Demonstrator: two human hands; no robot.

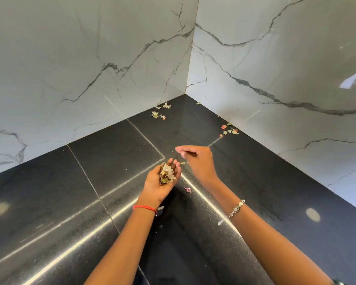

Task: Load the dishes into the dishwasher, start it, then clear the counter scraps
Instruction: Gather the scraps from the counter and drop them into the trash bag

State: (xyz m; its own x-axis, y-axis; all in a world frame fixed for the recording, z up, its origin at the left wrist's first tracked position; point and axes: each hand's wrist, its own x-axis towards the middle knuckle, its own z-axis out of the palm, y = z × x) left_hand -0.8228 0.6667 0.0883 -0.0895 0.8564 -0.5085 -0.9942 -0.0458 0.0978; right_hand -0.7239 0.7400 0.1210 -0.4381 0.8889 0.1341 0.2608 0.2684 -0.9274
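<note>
My left hand (162, 182) is palm up over the black counter (115, 153), its fingers curled round a pile of dry vegetable scraps (167, 174). Just to its right my right hand (195, 161) hovers palm down, with the fingers stretched toward the left and nothing visibly between them. A tiny green bit (182, 162) sits between the two hands. One pink scrap (187, 189) lies on the counter below them. More scraps lie near the back corner (158, 114) and along the right wall (229, 130).
White marble-look walls (90, 68) close the counter at the back left and the right, meeting in a corner (185, 92). The counter's rounded front edge (103, 225) runs along both sides near my forearms.
</note>
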